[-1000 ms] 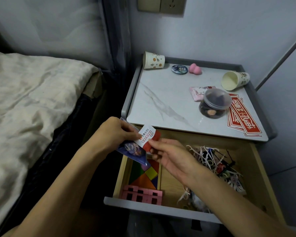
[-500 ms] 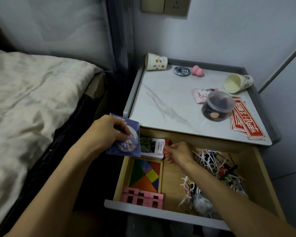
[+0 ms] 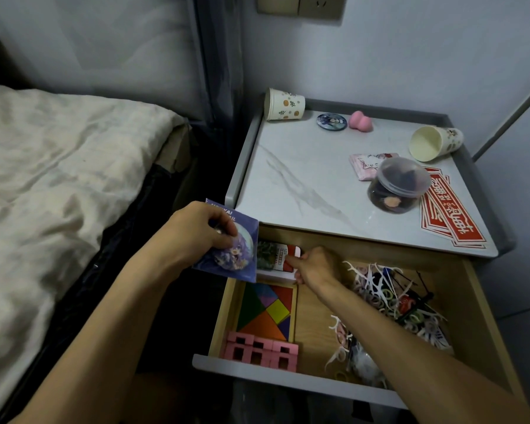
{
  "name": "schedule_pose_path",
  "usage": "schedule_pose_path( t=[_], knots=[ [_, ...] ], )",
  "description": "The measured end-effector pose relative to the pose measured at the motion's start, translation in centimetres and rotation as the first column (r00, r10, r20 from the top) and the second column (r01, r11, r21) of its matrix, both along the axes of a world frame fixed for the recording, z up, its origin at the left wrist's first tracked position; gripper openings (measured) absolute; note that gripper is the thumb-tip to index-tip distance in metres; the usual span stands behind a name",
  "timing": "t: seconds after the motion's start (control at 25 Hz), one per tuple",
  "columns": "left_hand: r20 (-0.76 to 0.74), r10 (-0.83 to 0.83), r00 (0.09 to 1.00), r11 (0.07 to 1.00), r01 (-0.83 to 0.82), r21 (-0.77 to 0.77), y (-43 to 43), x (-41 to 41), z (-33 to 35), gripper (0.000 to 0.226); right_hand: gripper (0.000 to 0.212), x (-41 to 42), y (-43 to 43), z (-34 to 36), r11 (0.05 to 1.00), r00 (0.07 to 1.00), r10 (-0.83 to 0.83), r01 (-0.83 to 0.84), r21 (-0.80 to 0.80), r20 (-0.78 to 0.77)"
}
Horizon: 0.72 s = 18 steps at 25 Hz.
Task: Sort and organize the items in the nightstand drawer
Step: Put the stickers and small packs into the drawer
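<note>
Reaching hand: the right hand (image 3: 314,266) is low in the back left of the open drawer (image 3: 288,379), its fingers (image 3: 297,275) curled and pinching the red end of a small box (image 3: 280,260).
Small box: red and white, lying flat at the drawer's back left, just behind the puzzle (image 3: 266,312).
Left hand: the left hand (image 3: 196,237) is above the drawer's left edge, with its fingers pinching a blue packet (image 3: 227,252) that has a round badge on its face.
Drawer, left side: the coloured puzzle sits in its wooden tray, with pink blocks (image 3: 260,351) in front of it against the front wall.
Drawer, right side: a tangle of hair ties (image 3: 389,301) and white clips.
Nightstand top (image 3: 288,166): two paper cups on their sides, a jar (image 3: 400,185) and red stickers (image 3: 450,221).
Bed (image 3: 58,179): to the left, with a rumpled sheet.
</note>
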<state>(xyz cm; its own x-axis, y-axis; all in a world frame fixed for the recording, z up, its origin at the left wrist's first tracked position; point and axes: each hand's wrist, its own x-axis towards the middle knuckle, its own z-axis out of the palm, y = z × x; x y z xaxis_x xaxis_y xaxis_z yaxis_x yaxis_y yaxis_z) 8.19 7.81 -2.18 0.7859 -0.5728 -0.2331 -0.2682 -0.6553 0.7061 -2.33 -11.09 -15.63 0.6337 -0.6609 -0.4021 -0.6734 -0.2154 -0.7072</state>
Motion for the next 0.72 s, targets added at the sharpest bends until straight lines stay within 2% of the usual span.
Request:
schedule_pose_path(
  t=[0.08, 0.16, 0.24, 0.4, 0.48, 0.56, 0.64, 0.72],
  knots=[
    [0.039, -0.019, 0.999, 1.0, 0.018, 0.016, 0.0, 0.0, 0.0, 0.029, 0.038, -0.8, 0.1, 1.0, 0.997, 0.999, 0.04, -0.038, -0.074, 0.028],
    [0.017, -0.042, 0.999, 0.999, 0.043, -0.009, -0.1, 0.0, 0.0, 0.038, 0.035, -1.9, 0.7, 3.0, 0.997, 0.983, 0.061, -0.069, 0.042, 0.175],
    [-0.099, -0.068, 0.993, 0.995, 0.061, -0.075, -0.2, -0.1, 0.4, 0.048, 0.036, -3.2, 1.5, 5.5, 0.971, 0.948, 0.066, -0.133, 0.198, 0.312],
    [-0.247, -0.153, 0.957, 0.988, 0.148, -0.039, -0.7, -1.0, 0.4, 0.054, 0.022, -4.5, 1.5, 8.9, 0.891, 0.883, 0.15, -0.316, 0.325, 0.445],
    [-0.246, -0.145, 0.958, 0.989, 0.146, -0.016, -0.9, -1.4, -0.1, 0.048, 0.014, -4.9, 0.5, 9.0, 0.864, 0.888, 0.234, -0.377, 0.334, 0.396],
    [-0.191, -0.064, 0.98, 0.997, 0.071, 0.03, -0.9, -1.5, -0.6, 0.044, 0.01, -5.9, -0.4, 8.1, 0.848, 0.908, 0.284, -0.387, 0.361, 0.308],
    [-0.048, 0.009, 0.999, 0.984, -0.001, 0.18, -1.0, -1.7, -0.7, 0.046, 0.008, -7.1, -0.9, 6.4, 0.855, 0.949, 0.226, -0.301, 0.422, 0.218],
    [-0.006, 0.028, 1.0, 0.953, -0.025, 0.301, -1.5, -2.2, -0.8, 0.048, 0.008, -8.2, -0.9, 4.7, 0.862, 0.977, 0.168, -0.211, 0.462, 0.131]
  ],
)
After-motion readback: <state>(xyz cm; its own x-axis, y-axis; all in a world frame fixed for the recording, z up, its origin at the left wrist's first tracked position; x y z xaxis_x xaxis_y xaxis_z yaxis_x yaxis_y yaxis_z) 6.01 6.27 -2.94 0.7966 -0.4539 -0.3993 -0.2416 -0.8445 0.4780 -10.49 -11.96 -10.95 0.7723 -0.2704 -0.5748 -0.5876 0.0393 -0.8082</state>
